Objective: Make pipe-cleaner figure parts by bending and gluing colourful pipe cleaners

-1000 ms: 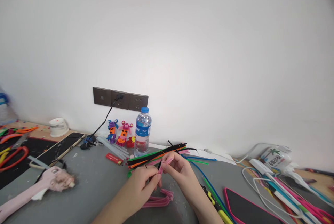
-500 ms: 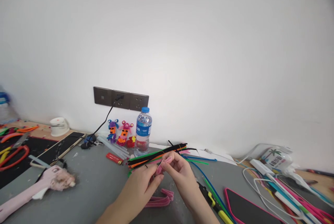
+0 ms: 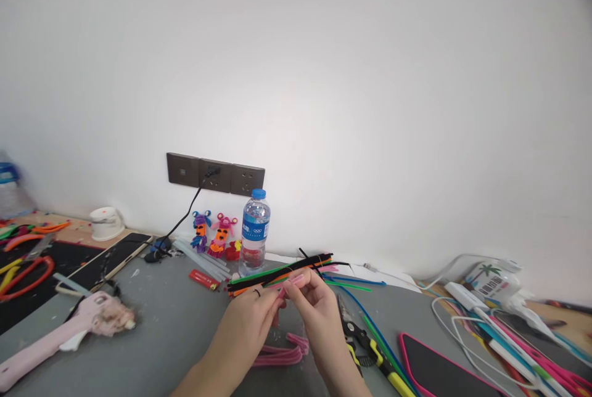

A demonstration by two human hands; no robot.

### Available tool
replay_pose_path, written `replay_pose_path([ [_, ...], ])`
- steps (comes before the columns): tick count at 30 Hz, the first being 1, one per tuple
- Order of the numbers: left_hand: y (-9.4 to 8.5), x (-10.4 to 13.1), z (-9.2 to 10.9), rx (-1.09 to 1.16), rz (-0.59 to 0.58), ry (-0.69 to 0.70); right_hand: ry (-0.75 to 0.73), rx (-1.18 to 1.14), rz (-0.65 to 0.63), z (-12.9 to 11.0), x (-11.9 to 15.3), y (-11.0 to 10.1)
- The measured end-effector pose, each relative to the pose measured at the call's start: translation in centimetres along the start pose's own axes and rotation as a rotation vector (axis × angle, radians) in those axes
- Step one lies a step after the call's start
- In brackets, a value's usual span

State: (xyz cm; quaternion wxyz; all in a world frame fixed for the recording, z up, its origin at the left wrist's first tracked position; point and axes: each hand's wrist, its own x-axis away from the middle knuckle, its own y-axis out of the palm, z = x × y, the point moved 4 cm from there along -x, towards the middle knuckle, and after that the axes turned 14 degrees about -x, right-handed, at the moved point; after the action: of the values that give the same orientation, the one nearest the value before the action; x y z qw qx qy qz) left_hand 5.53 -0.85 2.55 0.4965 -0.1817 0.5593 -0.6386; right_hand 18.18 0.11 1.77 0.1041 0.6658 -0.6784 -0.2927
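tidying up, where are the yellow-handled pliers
The pliers lie between the right hand and the pink-edged phone, low, right of centre in the head view.

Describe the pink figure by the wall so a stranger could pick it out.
Find the socket panel. Below its right end stands a water bottle. Left of this, beside a blue figure, is the pink figure: both have orange fronts, but this one's top is pink.
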Motion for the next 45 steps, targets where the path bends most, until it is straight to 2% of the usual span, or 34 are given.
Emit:
replay_pose_path([
  [4,-0.4,0.1,0.1,0.044,0.038,0.009,-0.016,0.018,0.003,-0.4,0.3,0.2],
  [13,0.1,0.1,-0.4,0.397,0.064,-0.049,-0.052,0.077,-0.038,-1.4,-0.1,0.1],
  [17,-0.1,0.0,-0.8,0.524,0.168,-0.109,-0.008,0.084,-0.049,-0.8,-0.2,-0.1],
  [22,-0.6,-0.1,-1.2,0.524,0.257,-0.137,0.039,0.086,-0.029,-0.9,-0.3,-0.1],
  [27,-0.8,-0.2,-1.3,0.664,0.254,-0.188,0.037,0.107,-0.039,-1.6,-0.2,0.3],
  [32,-0.3,-0.3,-1.7,0.869,0.193,-0.260,0.043,0.143,-0.074,-1.6,0.0,0.8],
  [36,-0.1,-0.3,-1.9,0.912,0.171,-0.270,0.025,0.205,-0.106,-1.4,0.1,0.9],
  [40,0.5,-0.3,-1.7,1.081,0.107,-0.362,-0.122,0.329,-0.075,-1.9,0.5,0.8],
  [43,1.2,-0.1,-1.1,1.337,-0.034,-0.491,-0.374,0.532,-0.075,-3.1,1.1,0.9],
  [45,1.3,0.0,-0.7,1.448,-0.090,-0.538,-0.520,0.653,-0.142,-3.6,1.6,1.3],
])
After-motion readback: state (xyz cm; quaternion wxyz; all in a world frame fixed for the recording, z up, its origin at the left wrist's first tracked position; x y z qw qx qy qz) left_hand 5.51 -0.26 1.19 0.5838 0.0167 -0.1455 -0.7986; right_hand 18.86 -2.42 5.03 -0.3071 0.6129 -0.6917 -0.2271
